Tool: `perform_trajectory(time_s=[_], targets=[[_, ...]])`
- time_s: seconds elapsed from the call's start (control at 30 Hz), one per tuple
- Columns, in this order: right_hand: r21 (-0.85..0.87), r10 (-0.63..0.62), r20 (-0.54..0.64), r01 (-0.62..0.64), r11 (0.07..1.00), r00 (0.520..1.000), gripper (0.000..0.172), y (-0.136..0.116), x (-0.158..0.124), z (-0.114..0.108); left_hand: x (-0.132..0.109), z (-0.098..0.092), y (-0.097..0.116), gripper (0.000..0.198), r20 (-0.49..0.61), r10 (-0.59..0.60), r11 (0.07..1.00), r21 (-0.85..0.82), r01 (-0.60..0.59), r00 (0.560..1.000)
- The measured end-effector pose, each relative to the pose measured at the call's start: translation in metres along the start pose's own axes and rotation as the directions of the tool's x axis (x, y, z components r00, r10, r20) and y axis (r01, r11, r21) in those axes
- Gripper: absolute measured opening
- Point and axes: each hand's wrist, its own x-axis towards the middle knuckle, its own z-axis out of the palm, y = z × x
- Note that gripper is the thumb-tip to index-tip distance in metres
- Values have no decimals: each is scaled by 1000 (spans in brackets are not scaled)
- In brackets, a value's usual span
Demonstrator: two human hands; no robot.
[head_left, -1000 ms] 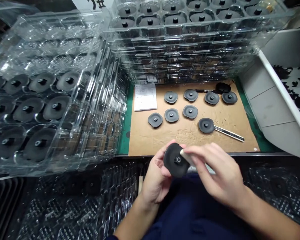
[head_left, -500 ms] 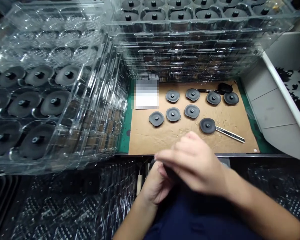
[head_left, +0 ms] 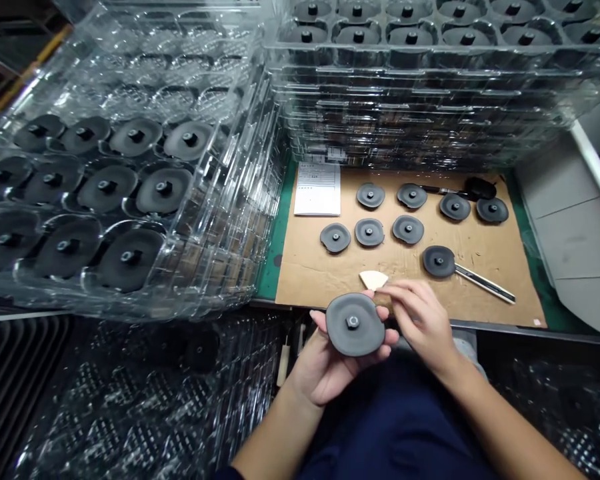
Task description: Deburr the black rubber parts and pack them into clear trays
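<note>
The person's left hand (head_left: pixel 325 373) is held palm up just off the near edge of the table, fingers curled lightly under a black rubber disc (head_left: pixel 340 331). The disc lies flat on the hand, not gripped hard, with a metal nut (head_left: pixel 352 322) at its centre facing up. The right hand (head_left: pixel 420 320) sits just beside it, half closed, its fingertips (head_left: pixel 387 292) pinching a pale wedge-shaped pad (head_left: pixel 373 280) whose point is up and away from the person. The pad looks held above the table, close to the rim of the disc, but not touching it; what it is made of is hard to tell.

Covering the table is a cardboard sheet (head_left: pixel 480 280), with a green mat (head_left: pixel 275 267) showing along its left edge. Eight more black discs (head_left: pixel 371 195) sit in two loose rows toward the far edge of the cardboard. A utility knife (head_left: pixel 485 283) lies near the right edge, its end touching the disc nearest the person. A printed paper form (head_left: pixel 317 190) lies in the far left corner of the cardboard, and a small black tool (head_left: pixel 480 188) lies at the far right.

Stacked clear plastic trays (head_left: pixel 405 100) rise beyond the far edge, and a tilted tray (head_left: pixel 220 200) of discs leans on the left.
</note>
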Motion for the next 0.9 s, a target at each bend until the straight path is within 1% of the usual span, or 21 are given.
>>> perform_trajectory(time_s=[0.07, 0.13, 0.17, 0.2, 0.23, 0.27, 0.3, 0.33, 0.37, 0.4, 0.43, 0.47, 0.5, 0.57, 0.63, 0.67, 0.73, 0.8, 0.83, 0.87, 0.9], targets=[[50, -41, 78, 37, 998, 996, 30, -5, -12, -5, 1, 1, 1, 60, -21, 3, 1000, 20, -3, 1000], [85, -53, 127, 42, 995, 991, 30, -5, -21, -6, 2, 2, 1, 61, -46, 17, 996, 84, -13, 999], [94, -48, 133, 35, 995, 990, 30, -5, -25, -6, 1, 2, -1, 60, -59, 47, 988, 153, -37, 997], [98, -42, 133, 29, 995, 990, 30, -5, -29, -5, 1, 1, -2, 57, -66, 105, 962, 260, -85, 992], [97, -36, 131, 24, 995, 991, 30, -4, -32, -4, 0, 1, -3, 54, -59, 196, 900, 408, -156, 979], [94, -30, 120, 19, 995, 992, 30, -4, -34, -4, 0, -1, -5, 54, -25, 311, 778, 581, -239, 950], [93, -22, 96, 13, 996, 995, 29, -5, -35, -4, -1, -2, -6, 62, 54, 426, 586, 744, -321, 903], [97, -3, 60, -3, 995, 998, 28, -6, -36, -5, -1, -3, -7, 74, 168, 509, 349, 857, -380, 845], [110, 29, 14, -31, 993, 999, 27, -8, -36, -7, -1, -5, -7, 86, 290, 543, 110, 906, -409, 788], [137, 73, -34, -67, 988, 997, 26, -10, -36, -10, -1, -6, -6, 95, 398, 538, -92, 904, -417, 743], [176, 121, -75, -106, 979, 990, 24, -13, -36, -13, -1, -6, -6, 101, 478, 511, -238, 877, -417, 715], [222, 162, -102, -136, 966, 982, 24, -16, -35, -17, -1, -6, -5, 104, 531, 479, -330, 847, -417, 699], [268, 188, -118, -151, 951, 975, 24, -19, -34, -21, 0, -5, -4, 105, 559, 453, -383, 825, -415, 694], [356, 199, -129, -142, 924, 971, 25, -26, -32, -29, 0, -2, -4, 106, 579, 423, -424, 806, -413, 697], [441, 198, -110, -131, 888, 974, 26, -33, -30, -38, 1, 1, -6, 106, 580, 410, -425, 805, -415, 704], [480, 202, -78, -141, 866, 976, 27, -37, -29, -42, 1, 2, -8, 106, 575, 406, -414, 808, -418, 710], [541, 193, 47, -188, 820, 980, 26, -43, -27, -48, 2, 5, -11, 105, 557, 402, -378, 824, -422, 727], [559, 168, 191, -248, 792, 967, 24, -45, -24, -52, 2, 8, -13, 104, 513, 396, -337, 853, -399, 762], [563, 168, 243, -280, 778, 955, 21, -44, -23, -52, 2, 11, -14, 101, 473, 385, -322, 874, -364, 793], [579, 186, 270, -314, 752, 945, 20, -41, -23, -52, 2, 13, -14, 95, 422, 367, -311, 896, -318, 829], [615, 225, 272, -349, 707, 936, 19, -37, -22, -50, 1, 17, -13, 87, 365, 343, -297, 916, -269, 866]])
